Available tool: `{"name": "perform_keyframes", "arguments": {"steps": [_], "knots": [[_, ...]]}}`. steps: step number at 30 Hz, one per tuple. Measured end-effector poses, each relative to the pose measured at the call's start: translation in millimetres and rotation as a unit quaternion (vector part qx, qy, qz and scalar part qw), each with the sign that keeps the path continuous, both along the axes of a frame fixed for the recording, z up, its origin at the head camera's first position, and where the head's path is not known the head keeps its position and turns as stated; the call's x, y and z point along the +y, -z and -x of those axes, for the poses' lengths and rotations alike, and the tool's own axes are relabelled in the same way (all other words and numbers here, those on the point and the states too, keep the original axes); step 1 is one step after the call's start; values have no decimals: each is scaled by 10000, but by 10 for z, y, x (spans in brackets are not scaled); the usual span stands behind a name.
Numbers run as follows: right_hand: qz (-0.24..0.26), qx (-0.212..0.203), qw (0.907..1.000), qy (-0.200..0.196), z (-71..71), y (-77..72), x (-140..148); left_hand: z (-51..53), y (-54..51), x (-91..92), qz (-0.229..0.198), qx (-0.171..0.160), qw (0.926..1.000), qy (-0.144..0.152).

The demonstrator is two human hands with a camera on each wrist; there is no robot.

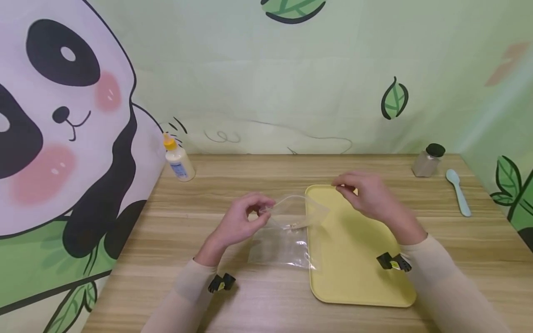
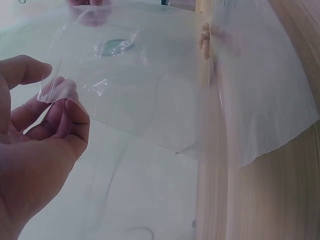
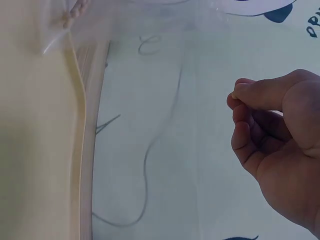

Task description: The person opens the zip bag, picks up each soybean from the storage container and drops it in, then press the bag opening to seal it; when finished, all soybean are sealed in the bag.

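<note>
My left hand (image 1: 245,217) pinches the rim of a clear plastic bag (image 1: 279,245) between thumb and fingers. The bag's mouth gapes, and its body hangs partly over the left edge of a yellow tray (image 1: 362,273). Several small beige pieces (image 2: 205,40) lie inside the bag; their kind is unclear. Above the tray's far edge, my right hand (image 1: 368,196) is apart from the bag, with thumb and forefinger pinched together. In the right wrist view, a tiny pale piece (image 3: 233,94) shows between those fingertips, mostly hidden.
A white bottle with an orange cap (image 1: 180,162) stands at the back left of the wooden table (image 1: 166,249). At the back right are a clear jar with a black lid (image 1: 426,164) and a light blue spoon (image 1: 459,194). A panda-printed backdrop (image 1: 233,83) borders the table.
</note>
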State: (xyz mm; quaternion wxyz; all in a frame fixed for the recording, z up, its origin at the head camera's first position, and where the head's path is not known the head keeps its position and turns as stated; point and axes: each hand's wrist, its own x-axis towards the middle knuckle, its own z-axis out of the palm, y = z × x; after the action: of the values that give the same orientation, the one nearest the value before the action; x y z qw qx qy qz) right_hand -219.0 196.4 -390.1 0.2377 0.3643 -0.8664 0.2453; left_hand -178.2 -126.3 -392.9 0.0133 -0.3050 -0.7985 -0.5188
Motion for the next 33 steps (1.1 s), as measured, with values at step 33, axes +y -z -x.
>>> {"name": "perform_keyframes", "arguments": {"steps": [33], "knots": [[799, 592, 9905, -947, -296, 67, -587, 150, 299, -31, -38, 38, 9999, 118]]}}
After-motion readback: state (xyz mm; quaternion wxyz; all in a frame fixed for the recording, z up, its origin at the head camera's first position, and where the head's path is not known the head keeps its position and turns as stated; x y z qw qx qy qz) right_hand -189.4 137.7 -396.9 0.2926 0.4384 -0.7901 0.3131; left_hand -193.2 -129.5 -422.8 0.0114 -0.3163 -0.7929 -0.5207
